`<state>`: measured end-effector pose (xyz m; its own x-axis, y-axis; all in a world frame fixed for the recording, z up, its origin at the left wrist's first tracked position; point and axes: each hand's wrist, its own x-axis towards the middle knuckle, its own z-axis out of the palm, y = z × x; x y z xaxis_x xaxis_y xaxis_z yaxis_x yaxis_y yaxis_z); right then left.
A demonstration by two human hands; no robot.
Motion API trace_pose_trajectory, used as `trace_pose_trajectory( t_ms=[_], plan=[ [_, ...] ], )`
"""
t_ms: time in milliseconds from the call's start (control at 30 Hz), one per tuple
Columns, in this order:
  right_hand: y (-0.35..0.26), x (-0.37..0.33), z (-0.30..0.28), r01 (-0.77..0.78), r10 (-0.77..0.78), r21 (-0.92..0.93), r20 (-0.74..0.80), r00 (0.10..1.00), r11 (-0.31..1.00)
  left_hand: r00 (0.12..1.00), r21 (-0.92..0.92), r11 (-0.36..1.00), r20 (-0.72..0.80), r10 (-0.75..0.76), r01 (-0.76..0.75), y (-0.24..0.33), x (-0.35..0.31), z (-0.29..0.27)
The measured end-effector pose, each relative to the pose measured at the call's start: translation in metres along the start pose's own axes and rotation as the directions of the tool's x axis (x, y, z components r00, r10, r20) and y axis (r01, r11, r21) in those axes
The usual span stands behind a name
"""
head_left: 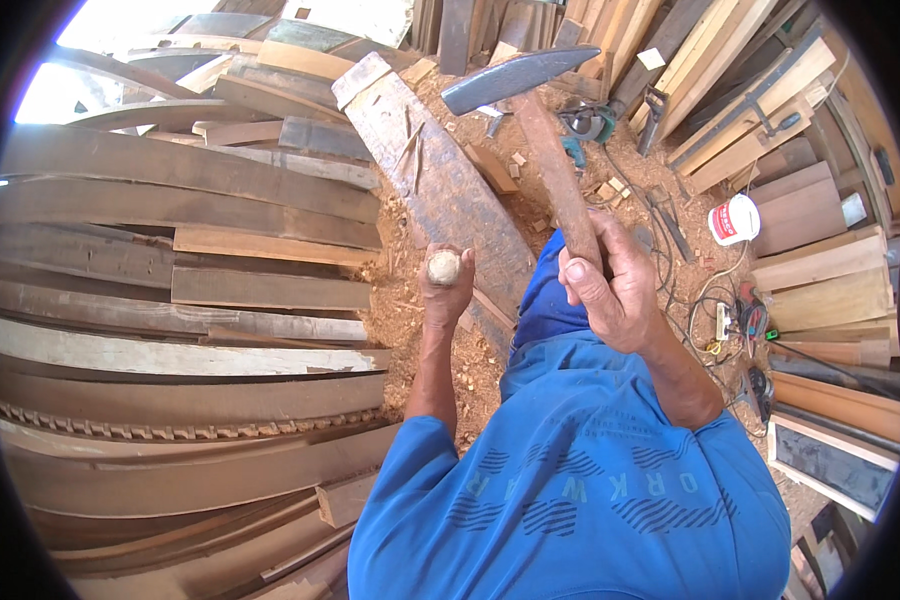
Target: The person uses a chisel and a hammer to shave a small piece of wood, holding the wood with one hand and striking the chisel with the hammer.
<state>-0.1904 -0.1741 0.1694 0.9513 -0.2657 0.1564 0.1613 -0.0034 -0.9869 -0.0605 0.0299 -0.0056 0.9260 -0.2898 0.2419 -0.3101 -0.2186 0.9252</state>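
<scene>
My right hand is closed round the wooden handle of a hammer. Its dark metal head is raised toward the far side, with one end tapering to a point. Lower left of it, my left hand makes a fist round a wooden handle whose pale, round butt end faces up. Whatever lies below that fist is hidden. A worn, scuffed plank runs at a slant beneath and beyond my hands, with thin wood slivers on it.
Stacked boards fill the left side. More timber leans along the right. Sawdust and offcuts cover the floor. A white bucket, a handsaw, a green power tool and tangled cables lie to the right.
</scene>
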Motion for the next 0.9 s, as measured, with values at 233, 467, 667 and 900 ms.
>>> trace_pose_trajectory(
  t_ms=[233, 467, 667, 900],
  plan=[
    [-0.001, -0.001, 0.001, 0.021, -0.021, -0.002, -0.008, 1.0, 1.0, 1.0, 0.054, 0.999, -0.002, -0.01, 0.01, 0.009, 0.001, -0.005],
    [0.002, -0.001, 0.001, -0.003, 0.003, 0.021, 0.001, 1.0, 1.0, 0.995, -0.047, 0.997, -0.07, -0.071, 0.068, 0.012, 0.004, -0.01],
    [0.001, -0.001, 0.002, -0.01, 0.01, 0.027, -0.002, 1.0, 1.0, 0.987, -0.042, 0.99, -0.076, -0.141, 0.138, 0.004, 0.005, -0.014],
    [0.0, -0.002, 0.001, -0.022, 0.022, 0.02, 0.002, 1.0, 1.0, 0.994, 0.078, 0.993, -0.064, -0.087, 0.092, 0.011, 0.003, -0.011]
  ],
)
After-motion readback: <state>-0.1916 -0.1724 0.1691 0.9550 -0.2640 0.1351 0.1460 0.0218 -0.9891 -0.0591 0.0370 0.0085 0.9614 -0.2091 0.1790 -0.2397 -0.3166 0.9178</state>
